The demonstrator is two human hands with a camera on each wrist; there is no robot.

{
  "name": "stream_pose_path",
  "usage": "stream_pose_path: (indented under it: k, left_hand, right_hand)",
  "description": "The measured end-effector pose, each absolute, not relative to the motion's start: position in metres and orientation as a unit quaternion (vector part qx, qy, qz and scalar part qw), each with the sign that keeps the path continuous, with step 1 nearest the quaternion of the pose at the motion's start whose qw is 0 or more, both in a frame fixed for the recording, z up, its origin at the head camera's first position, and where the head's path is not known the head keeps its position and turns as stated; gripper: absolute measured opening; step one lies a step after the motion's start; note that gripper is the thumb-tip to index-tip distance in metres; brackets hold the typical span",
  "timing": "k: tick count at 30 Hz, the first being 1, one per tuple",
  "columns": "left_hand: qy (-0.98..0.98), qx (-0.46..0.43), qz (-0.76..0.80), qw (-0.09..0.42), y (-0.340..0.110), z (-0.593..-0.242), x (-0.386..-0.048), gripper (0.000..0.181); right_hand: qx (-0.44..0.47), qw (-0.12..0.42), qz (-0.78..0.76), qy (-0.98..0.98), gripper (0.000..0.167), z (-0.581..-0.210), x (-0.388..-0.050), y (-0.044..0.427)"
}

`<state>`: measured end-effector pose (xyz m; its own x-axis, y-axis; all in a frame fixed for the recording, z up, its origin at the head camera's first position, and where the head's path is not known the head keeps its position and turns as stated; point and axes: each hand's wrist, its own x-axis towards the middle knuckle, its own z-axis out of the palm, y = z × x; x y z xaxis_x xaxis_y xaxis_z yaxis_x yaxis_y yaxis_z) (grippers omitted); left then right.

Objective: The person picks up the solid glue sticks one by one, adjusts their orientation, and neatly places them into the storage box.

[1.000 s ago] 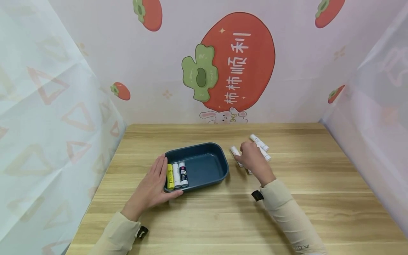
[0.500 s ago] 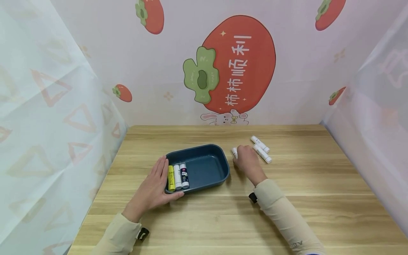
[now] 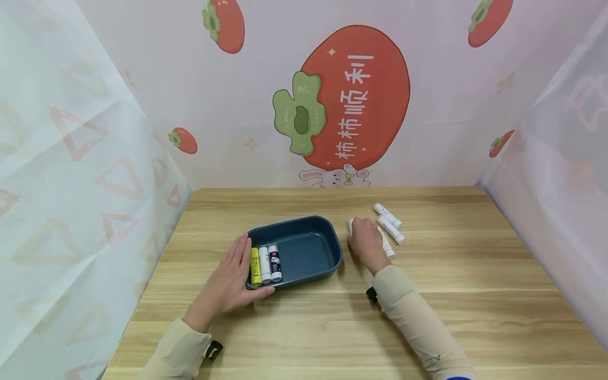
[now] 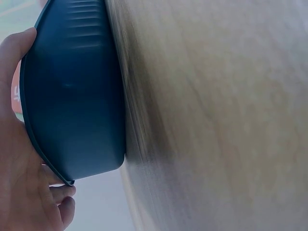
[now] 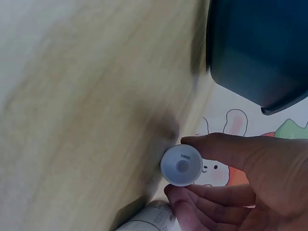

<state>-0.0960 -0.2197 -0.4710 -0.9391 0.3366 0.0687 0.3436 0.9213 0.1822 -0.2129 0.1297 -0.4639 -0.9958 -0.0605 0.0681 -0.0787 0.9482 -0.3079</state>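
Glue stick, white and round-ended, sits pinched in the right hand, between the thumb on the tray side and the fingertips opposite. That forearm slants in from the near right, the back of the hand turned up, covering most of the stick from above; I can't tell whether it touches the table. A second white stick lies just beside the hand, and a white pair rests farther back. To the left stands the blue tray, where a yellow tube, a white tube and a dark tube lie side by side. The left hand spans its corner, fingers straight along the left end, thumb against the near rim.
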Motion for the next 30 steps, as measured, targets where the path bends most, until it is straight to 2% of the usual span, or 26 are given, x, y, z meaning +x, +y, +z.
stream_pose_path:
  k: [5,14,30]
  left_hand:
    - [-0.98,-0.172,-0.096,0.017,-0.22,-0.472,-0.096,0.131]
    - [-0.98,-0.171,-0.105,0.014,-0.22,-0.473,-0.096,0.131]
    - [-0.979,-0.172,-0.105,0.023,-0.219,-0.472,-0.095,0.13]
  right_hand:
    - [0.033,0.018,0.166,-0.985,0.02,-0.463,-0.214,0.128]
    - [0.026,-0.037,0.201,-0.979,0.021,-0.458,-0.211,0.131]
    - [0.056,-0.02,0.225,-0.973,0.047,-0.438,-0.207,0.132]
